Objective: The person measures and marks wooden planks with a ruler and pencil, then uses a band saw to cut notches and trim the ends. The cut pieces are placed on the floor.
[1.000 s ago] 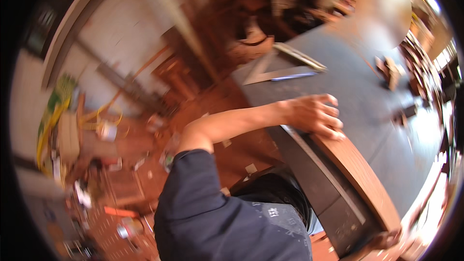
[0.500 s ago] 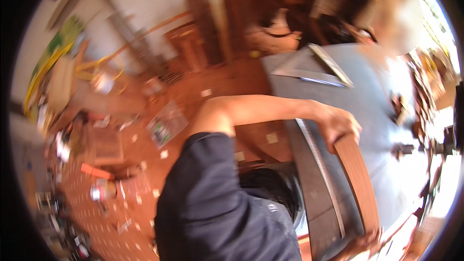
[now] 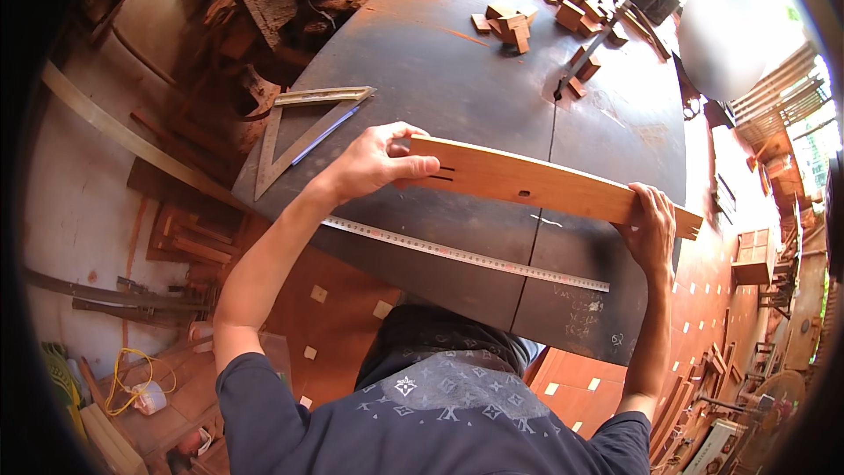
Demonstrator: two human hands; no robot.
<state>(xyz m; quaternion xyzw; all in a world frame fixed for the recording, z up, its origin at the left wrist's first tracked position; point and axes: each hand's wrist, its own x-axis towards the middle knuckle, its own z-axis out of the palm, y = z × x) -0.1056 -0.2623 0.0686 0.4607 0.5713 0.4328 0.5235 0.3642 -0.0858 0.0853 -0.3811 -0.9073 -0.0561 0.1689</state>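
A long wooden board (image 3: 563, 186) is held up across the dark worktable (image 3: 413, 62), its broad face toward me. Two narrow slots are cut near its left end, and a small mortise sits near the middle. My left hand (image 3: 387, 160) grips the left end, thumb on the near face. My right hand (image 3: 649, 230) is wrapped round the board close to its right end, which shows a notched tip. Below the board a measuring strip (image 3: 466, 255) lies along the table's near side. Left of it rest a triangular set square (image 3: 294, 136) and a blue pen (image 3: 325, 136).
An upright saw blade (image 3: 593, 41) passes through the tabletop, with a slit running from it toward me. Several small wood blocks (image 3: 563, 0) are piled at the far side. Timber pieces (image 3: 198, 233) lean on the left; a wooden box (image 3: 754, 257) stands right.
My view has swung right to face the table. The board, earlier edge-on at the right, now lies crosswise before me with its broad face showing; both hands still hold it.
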